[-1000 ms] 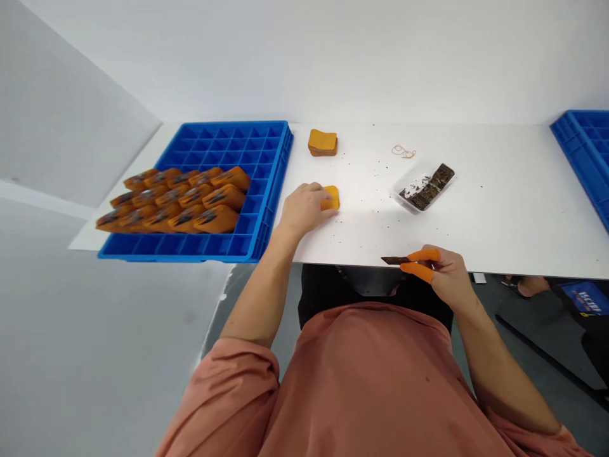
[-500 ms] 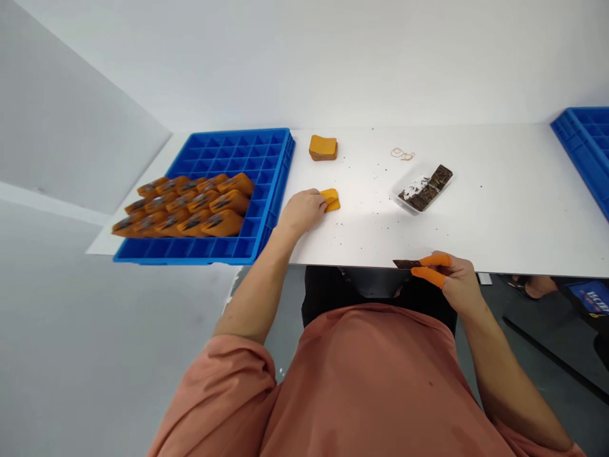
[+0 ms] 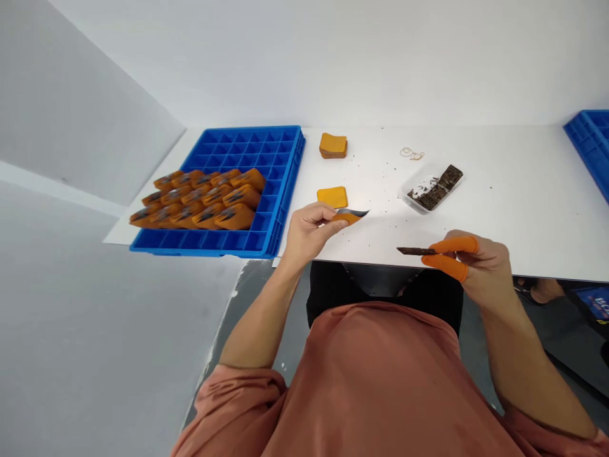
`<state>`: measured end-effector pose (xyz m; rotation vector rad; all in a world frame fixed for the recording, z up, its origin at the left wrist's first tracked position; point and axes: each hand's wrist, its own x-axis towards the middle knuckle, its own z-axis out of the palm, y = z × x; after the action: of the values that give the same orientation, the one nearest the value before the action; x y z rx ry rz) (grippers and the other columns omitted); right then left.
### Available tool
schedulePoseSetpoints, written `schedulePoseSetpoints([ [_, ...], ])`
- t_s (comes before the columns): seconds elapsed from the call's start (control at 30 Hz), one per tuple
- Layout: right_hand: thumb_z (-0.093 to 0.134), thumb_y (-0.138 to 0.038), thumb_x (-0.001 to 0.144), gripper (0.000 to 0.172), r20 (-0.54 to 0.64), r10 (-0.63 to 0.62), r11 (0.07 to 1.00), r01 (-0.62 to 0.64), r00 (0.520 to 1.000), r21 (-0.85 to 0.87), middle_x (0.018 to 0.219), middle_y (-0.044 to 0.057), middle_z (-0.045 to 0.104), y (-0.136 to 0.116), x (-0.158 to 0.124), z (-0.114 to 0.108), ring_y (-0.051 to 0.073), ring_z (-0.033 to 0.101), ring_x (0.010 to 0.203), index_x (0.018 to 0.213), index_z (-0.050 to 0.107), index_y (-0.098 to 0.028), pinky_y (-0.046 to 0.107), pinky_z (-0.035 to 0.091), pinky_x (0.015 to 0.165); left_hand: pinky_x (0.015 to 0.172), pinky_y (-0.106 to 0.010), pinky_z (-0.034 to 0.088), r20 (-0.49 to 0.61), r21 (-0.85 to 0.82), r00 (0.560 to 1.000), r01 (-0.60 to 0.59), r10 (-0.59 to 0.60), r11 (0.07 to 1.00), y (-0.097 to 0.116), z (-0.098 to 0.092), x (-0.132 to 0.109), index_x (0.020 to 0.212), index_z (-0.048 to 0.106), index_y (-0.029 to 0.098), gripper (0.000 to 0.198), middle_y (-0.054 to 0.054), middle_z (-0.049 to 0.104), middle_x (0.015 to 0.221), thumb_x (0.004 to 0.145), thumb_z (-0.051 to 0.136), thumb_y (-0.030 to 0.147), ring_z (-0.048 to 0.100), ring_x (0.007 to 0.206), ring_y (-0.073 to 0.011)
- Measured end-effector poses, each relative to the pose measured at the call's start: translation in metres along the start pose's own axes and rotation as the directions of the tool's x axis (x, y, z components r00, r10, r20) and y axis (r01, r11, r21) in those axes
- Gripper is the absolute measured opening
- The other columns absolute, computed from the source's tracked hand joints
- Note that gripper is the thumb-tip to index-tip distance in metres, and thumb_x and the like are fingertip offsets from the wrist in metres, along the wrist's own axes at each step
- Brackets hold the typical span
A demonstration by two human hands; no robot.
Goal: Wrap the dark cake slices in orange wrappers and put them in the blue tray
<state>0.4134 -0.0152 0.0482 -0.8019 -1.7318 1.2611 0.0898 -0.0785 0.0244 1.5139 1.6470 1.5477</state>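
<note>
My left hand (image 3: 309, 231) is closed on a thin orange pouch (image 3: 351, 216), lifted just above the white table (image 3: 499, 216) near its front edge. One more orange pouch (image 3: 332, 197) lies flat on the table just beyond it. My right hand (image 3: 469, 260), with orange finger cots on thumb and forefinger, pinches a dark brown flat strip (image 3: 413, 251) that points left over the table's front edge. A clear plastic tray (image 3: 432, 188) with more dark strips sits further back, to the right of centre.
A blue compartment crate (image 3: 247, 152) at the left holds several filled orange pouches (image 3: 202, 198). A small stack of orange pouches (image 3: 333, 145) and rubber bands (image 3: 412, 153) lie near the back. Another blue crate (image 3: 590, 139) shows at the right edge. Dark crumbs dot the table.
My left hand has lifted one orange pouch off the table and drawn it toward me, leaving one lying behind. My right hand has risen slightly, still pinching the strip.
</note>
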Motion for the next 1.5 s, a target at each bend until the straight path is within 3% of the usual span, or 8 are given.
schedulePoseSetpoints([
  [0.23, 0.093, -0.043, 0.09, 0.012, 0.128, -0.212, 0.969, 0.225, 0.969, -0.105, 0.071, -0.002, 0.063, -0.049, 0.034, 0.02, 0.016, 0.053, 0.064, 0.088, 0.086, -0.035, 0.036, 0.042, 0.062, 0.062, -0.029, 0.043, 0.025, -0.168, 0.998, 0.055, -0.051, 0.984, 0.011, 0.017, -0.013, 0.061, 0.063, 0.019, 0.048, 0.0, 0.065, 0.069, 0.072, 0.101, 0.047, 0.057, 0.065, -0.0136],
  [0.43, 0.082, -0.045, 0.097, 0.015, 0.258, -0.274, 0.882, 0.349, 0.927, -0.317, 0.072, 0.0, 0.063, -0.057, 0.058, 0.032, 0.016, 0.055, 0.063, 0.091, 0.085, -0.032, 0.034, 0.041, 0.06, 0.066, -0.03, 0.051, 0.069, -0.121, 0.997, -0.011, 0.02, 0.993, 0.019, 0.019, -0.015, 0.067, 0.072, 0.02, 0.042, -0.002, 0.073, 0.075, 0.078, 0.099, 0.05, 0.065, 0.069, -0.015],
  [0.63, 0.064, -0.029, 0.102, 0.022, 0.436, -0.302, 0.619, 0.522, 0.848, -0.586, 0.075, 0.004, 0.066, -0.057, 0.062, 0.034, 0.02, 0.059, 0.071, 0.093, 0.084, -0.025, 0.036, 0.04, 0.065, 0.065, -0.03, 0.054, 0.113, 0.028, 0.98, -0.17, 0.166, 0.985, 0.025, 0.017, -0.016, 0.071, 0.075, 0.021, 0.037, -0.004, 0.078, 0.079, 0.088, 0.091, 0.049, 0.069, 0.069, -0.0162],
  [0.8, 0.057, -0.022, 0.102, 0.034, 0.56, -0.298, 0.379, 0.634, 0.773, -0.674, 0.07, 0.006, 0.062, -0.062, 0.06, 0.039, 0.02, 0.054, 0.071, 0.075, 0.078, -0.02, 0.037, 0.033, 0.062, 0.071, -0.03, 0.058, 0.148, 0.172, 0.939, -0.334, 0.311, 0.927, 0.027, 0.02, -0.021, 0.088, 0.082, 0.022, 0.021, -0.006, 0.082, 0.089, 0.097, 0.084, 0.041, 0.075, 0.079, -0.018],
  [1.0, 0.058, -0.02, 0.102, 0.033, 0.596, -0.323, 0.26, 0.674, 0.735, -0.692, 0.069, 0.007, 0.064, -0.058, 0.057, 0.04, 0.02, 0.055, 0.07, 0.074, 0.076, -0.021, 0.037, 0.03, 0.06, 0.072, -0.029, 0.061, 0.159, 0.134, 0.922, -0.374, 0.352, 0.918, 0.023, 0.026, -0.028, 0.098, 0.084, 0.022, 0.015, -0.009, 0.083, 0.098, 0.101, 0.081, 0.036, 0.078, 0.083, -0.0175],
  [1.13, 0.059, -0.02, 0.101, 0.029, 0.595, -0.328, 0.32, 0.679, 0.734, -0.661, 0.071, 0.006, 0.067, -0.052, 0.057, 0.035, 0.021, 0.058, 0.07, 0.082, 0.08, -0.022, 0.038, 0.033, 0.059, 0.074, -0.031, 0.062, 0.161, 0.106, 0.944, -0.307, 0.289, 0.946, 0.022, 0.028, -0.033, 0.1, 0.087, 0.024, 0.017, -0.009, 0.083, 0.098, 0.101, 0.08, 0.04, 0.077, 0.084, -0.0184],
  [1.33, 0.076, -0.043, 0.101, 0.023, 0.428, -0.226, 0.762, 0.433, 0.875, -0.482, 0.078, 0.003, 0.069, -0.038, 0.056, 0.021, 0.018, 0.057, 0.062, 0.116, 0.086, -0.03, 0.033, 0.038, 0.051, 0.065, -0.032, 0.057, 0.081, -0.19, 0.987, -0.121, 0.139, 0.974, 0.024, 0.028, -0.04, 0.098, 0.089, 0.026, 0.028, -0.007, 0.081, 0.095, 0.097, 0.083, 0.054, 0.071, 0.074, -0.016],
  [1.5, 0.083, -0.056, 0.096, 0.023, 0.386, -0.072, 0.923, 0.208, 0.92, -0.325, 0.078, 0.002, 0.071, -0.027, 0.053, 0.024, 0.018, 0.057, 0.065, 0.103, 0.089, -0.035, 0.033, 0.044, 0.056, 0.064, -0.032, 0.053, 0.009, -0.319, 0.997, -0.074, 0.081, 0.945, 0.022, 0.032, -0.044, 0.093, 0.088, 0.026, 0.032, -0.006, 0.078, 0.092, 0.093, 0.087, 0.058, 0.067, 0.073, -0.0147],
])
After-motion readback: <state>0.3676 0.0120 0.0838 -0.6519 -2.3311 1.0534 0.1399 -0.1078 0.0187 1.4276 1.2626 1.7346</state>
